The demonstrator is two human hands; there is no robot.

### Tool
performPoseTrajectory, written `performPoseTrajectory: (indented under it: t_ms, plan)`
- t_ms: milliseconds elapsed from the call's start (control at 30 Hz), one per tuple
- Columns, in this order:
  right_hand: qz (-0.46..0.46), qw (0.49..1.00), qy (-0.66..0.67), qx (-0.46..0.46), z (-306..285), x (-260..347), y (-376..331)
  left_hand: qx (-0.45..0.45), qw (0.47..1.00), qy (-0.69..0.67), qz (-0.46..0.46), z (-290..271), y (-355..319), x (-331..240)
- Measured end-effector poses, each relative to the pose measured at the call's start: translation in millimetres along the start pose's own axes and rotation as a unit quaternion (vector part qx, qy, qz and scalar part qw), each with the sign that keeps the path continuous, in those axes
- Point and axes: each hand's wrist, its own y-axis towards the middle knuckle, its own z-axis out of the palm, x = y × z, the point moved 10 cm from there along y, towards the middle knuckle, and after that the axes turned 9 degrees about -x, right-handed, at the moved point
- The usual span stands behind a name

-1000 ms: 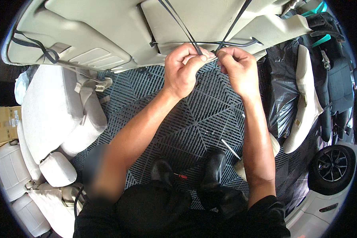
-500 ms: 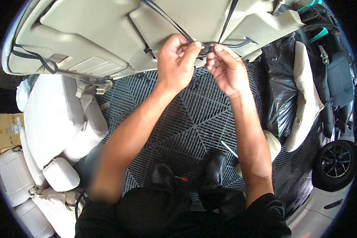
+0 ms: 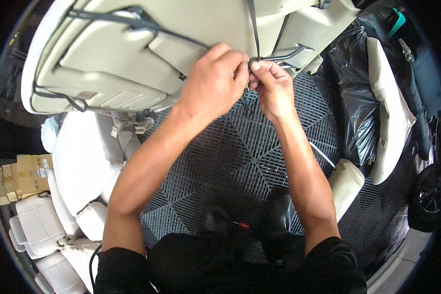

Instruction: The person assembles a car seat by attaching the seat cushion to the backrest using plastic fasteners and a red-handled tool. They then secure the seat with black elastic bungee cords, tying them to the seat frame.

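Note:
A beige moulded panel, which looks like a car seat back, tilts across the top of the view. One black strap runs over it from the upper left into my left hand, whose fingers are closed with the back of the hand up. Thumb and fingertips of my right hand pinch close beside it, where a second black strap comes down from above. The small part between the fingertips is mostly hidden. Just right of them, a bent dark metal rod sticks out along the panel.
Light seat cushions and cardboard boxes lie at left. Black plastic sheeting and a beige pad are at right. A red-handled tool and a pale cylinder-shaped cushion rest on the grated floor.
My left hand has rolled over, its back now facing up. The strap entering it now slants in from the upper left. The right hand stays pinched nearby; the whole view has shifted.

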Motion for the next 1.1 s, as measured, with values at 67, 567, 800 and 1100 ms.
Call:
performPoseTrajectory:
  t_ms: [67,567,800,1100]
  plan:
    - [0.023,0.999,0.037,-0.005,2.9,-2.6,-1.4,0.006,1.000,0.007,-0.003,2.0,-3.3,3.0]
    - [-0.059,0.989,-0.130,0.027,-2.7,5.8,-1.0,0.259,0.950,0.167,-0.060,41.9,8.0,7.2]
    - [-0.071,0.985,-0.149,0.047,4.0,8.0,0.3,0.301,0.936,0.177,-0.038,48.0,12.5,5.4]
    - [0.017,0.995,0.098,-0.017,-5.1,-23.6,-5.5,0.051,0.985,0.143,0.077,21.7,-6.2,9.4]
